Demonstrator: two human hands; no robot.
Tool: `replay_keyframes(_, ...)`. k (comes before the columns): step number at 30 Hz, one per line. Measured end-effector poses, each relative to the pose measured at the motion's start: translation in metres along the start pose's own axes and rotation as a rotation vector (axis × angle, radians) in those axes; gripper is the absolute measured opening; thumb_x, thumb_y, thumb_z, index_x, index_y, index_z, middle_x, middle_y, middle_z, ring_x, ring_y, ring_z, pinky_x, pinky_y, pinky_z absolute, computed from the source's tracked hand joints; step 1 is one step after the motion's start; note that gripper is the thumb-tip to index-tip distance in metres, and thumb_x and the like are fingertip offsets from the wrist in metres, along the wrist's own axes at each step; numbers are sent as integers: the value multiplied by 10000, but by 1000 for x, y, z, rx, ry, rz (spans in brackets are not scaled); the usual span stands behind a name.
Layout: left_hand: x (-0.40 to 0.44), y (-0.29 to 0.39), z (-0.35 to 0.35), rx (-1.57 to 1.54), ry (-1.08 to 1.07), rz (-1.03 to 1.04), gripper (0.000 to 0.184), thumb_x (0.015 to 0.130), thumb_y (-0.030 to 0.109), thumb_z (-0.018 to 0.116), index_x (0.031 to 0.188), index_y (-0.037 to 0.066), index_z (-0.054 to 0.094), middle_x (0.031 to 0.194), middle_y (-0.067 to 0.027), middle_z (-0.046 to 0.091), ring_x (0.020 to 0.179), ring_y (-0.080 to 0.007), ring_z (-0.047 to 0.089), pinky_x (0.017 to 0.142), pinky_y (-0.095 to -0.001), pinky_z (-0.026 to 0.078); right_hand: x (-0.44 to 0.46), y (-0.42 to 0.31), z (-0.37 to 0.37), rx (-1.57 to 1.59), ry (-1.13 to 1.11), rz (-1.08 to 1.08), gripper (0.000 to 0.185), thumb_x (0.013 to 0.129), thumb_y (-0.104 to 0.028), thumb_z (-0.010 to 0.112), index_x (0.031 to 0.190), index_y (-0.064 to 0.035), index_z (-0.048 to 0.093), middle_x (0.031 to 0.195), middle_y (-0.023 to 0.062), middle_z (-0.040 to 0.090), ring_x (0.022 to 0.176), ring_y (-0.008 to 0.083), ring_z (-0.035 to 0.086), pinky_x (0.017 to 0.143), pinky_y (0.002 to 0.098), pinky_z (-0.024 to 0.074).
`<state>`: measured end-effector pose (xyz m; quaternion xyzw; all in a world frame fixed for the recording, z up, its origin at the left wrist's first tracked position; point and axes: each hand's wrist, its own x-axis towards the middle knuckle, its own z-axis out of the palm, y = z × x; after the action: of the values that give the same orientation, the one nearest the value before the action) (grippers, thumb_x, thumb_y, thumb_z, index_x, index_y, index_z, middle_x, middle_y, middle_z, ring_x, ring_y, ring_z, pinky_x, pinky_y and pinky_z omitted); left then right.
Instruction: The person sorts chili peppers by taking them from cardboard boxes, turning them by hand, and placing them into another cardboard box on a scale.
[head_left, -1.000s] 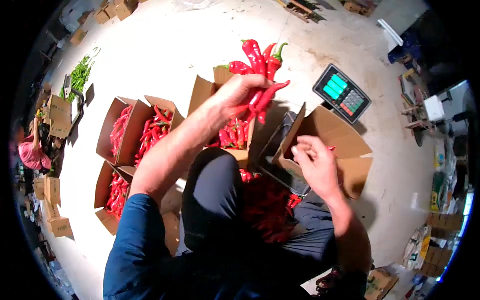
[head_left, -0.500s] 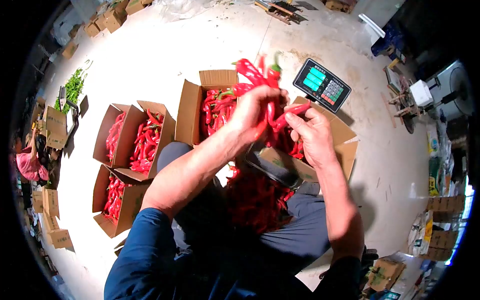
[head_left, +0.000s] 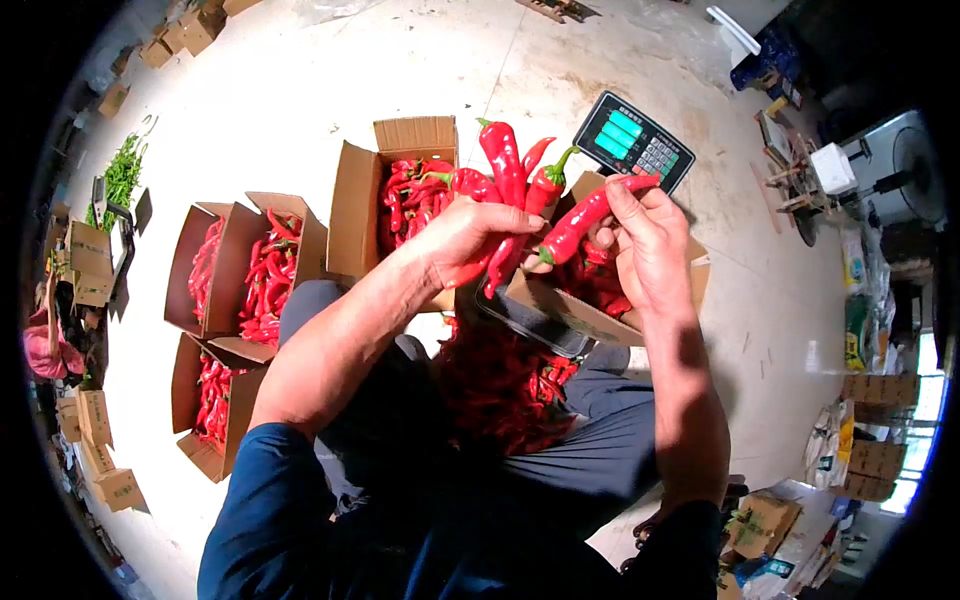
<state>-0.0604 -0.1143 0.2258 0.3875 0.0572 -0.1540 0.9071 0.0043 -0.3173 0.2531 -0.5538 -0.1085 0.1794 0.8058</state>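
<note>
Near the scale display (head_left: 622,134), pinched one red pepper (head_left: 577,226) with fingers of the right hand (head_left: 650,238), clasped a pepper bunch (head_left: 503,153) in the left hand (head_left: 470,235); probably needed light pressure against bruising.

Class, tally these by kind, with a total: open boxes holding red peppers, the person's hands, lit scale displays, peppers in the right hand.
Open boxes holding red peppers: 5
Left hand and right hand: 2
Lit scale display: 1
Pepper in the right hand: 1
Total: 9
</note>
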Motion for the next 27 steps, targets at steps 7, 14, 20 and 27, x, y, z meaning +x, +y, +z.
replay_keyframes(7, -8, -1, 3, -3, 72, 47, 416, 863, 45, 709, 1245, -42, 570, 1085, -135, 674, 910, -261, 678, 758, -381, 590, 8, -2, 6, -152, 148, -87, 232, 872, -175, 762, 963, -7, 630, 757, 23, 605, 585, 69, 524, 514, 217, 423)
replay_keyframes(14, -4, 0, -4, 70, 17, 33, 298, 877, 81, 689, 1133, -58, 627, 987, -121, 697, 814, -194, 672, 677, -291, 546, 11, -1, 4, 46, -15, 22, 236, 984, -190, 602, 1081, 24, 610, 805, 32, 606, 635, 89, 542, 544, 245, 434)
replay_keyframes(20, 1, 3, -6, -55, -36, 48, 265, 903, 103, 640, 1104, -65, 602, 949, -162, 692, 784, -222, 680, 643, -298, 537, 10, -5, -5, 50, -203, 59, 330, 994, -131, 547, 1273, 44, 542, 940, 49, 621, 762, 107, 564, 609, 261, 450)
replay_keyframes(27, 5, 3, -12, -59, -26, 27, 225, 909, 114, 656, 1083, -26, 627, 933, -117, 693, 767, -199, 690, 605, -296, 538, 10, -2, -14, 48, -182, 74, 243, 965, -127, 608, 1161, 13, 583, 917, 38, 624, 752, 97, 561, 603, 246, 445)
